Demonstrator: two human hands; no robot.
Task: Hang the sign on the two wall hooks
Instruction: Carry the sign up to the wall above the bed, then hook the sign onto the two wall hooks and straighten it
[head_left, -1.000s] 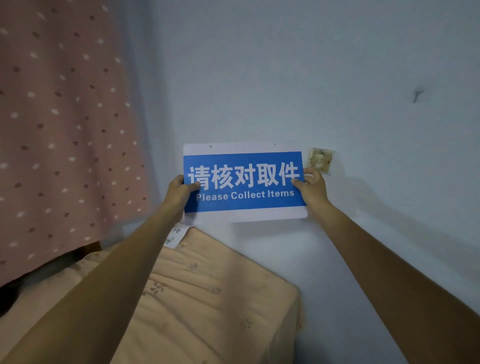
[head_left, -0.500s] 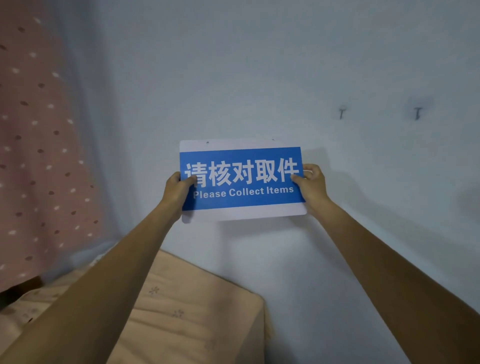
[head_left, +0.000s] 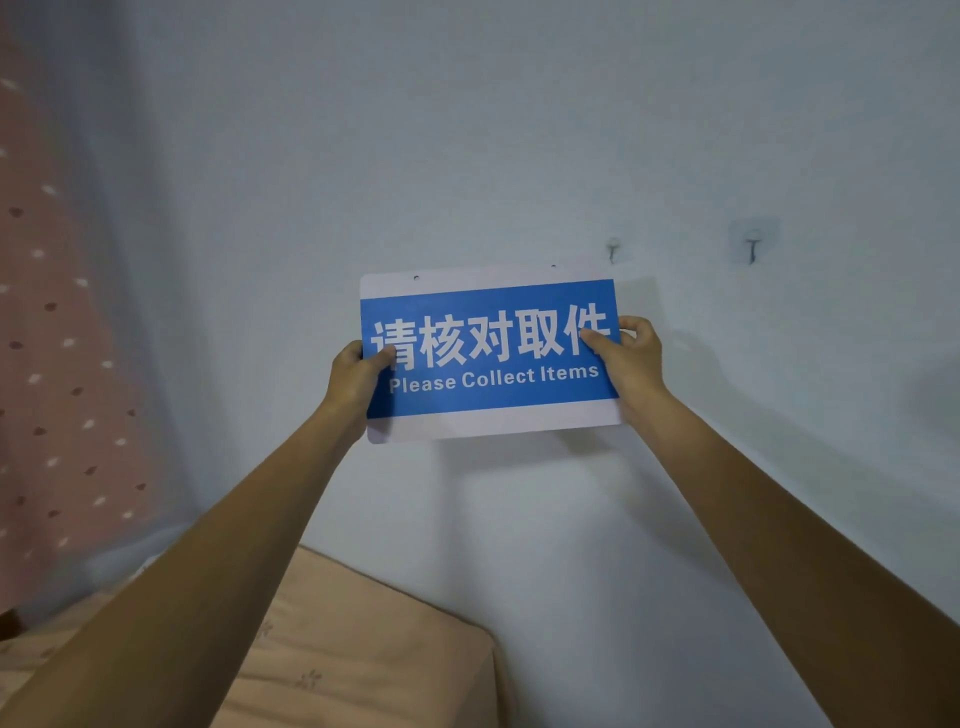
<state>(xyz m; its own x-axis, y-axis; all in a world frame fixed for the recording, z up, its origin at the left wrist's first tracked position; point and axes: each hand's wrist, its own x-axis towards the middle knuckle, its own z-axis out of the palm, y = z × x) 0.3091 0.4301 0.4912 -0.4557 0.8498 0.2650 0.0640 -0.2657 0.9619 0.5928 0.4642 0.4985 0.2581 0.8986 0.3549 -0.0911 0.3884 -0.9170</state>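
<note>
Left hand and right hand each clamp an end of the blue sign, keeping it level against the wall, below-left of two hooks, its top holes unhooked.

The room is dim, with a cool bluish cast over the wall. A soft shadow falls on it below and right of the sign. The curtain at the left edge looks blurred and smeared, and wide-angle stretch enlarges both forearms toward the bottom corners.
</note>
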